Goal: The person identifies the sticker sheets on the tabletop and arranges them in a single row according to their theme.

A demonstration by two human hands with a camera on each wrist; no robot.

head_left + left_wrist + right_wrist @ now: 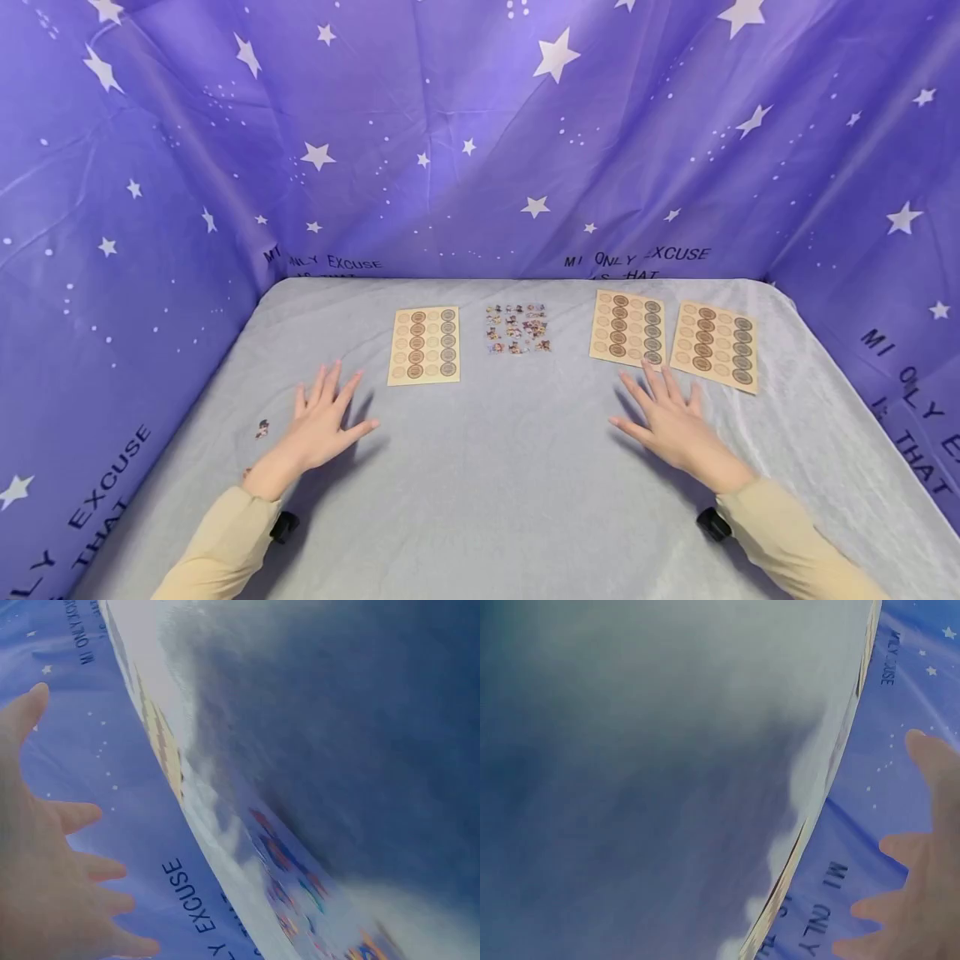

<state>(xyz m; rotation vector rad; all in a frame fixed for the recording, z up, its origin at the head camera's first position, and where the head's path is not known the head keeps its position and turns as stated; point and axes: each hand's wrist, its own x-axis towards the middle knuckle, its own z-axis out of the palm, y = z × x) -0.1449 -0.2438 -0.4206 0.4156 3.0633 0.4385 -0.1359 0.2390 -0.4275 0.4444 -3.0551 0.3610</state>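
Note:
My left hand (324, 423) is held over the left part of the table, fingers spread and nothing in it. Beside it lies a small cartoon sticker (262, 429), and a second bit of colour is mostly hidden behind the wrist. In the left wrist view, several colourful cartoon figures (285, 862) show on the cloth below the wrist. My right hand (675, 425) is also spread and holds nothing. Its fingertips reach up to the lower edge of a tan sheet of round stickers (636, 329), overlapping it in the head view.
Another tan sticker sheet (717, 342) lies at the right, a third tan sheet (424, 346) left of centre. Between them is a clear sheet of cartoon stickers (517, 328). Grey cloth (495, 492) covers the table; a purple star-printed curtain (465, 100) encloses its back and sides.

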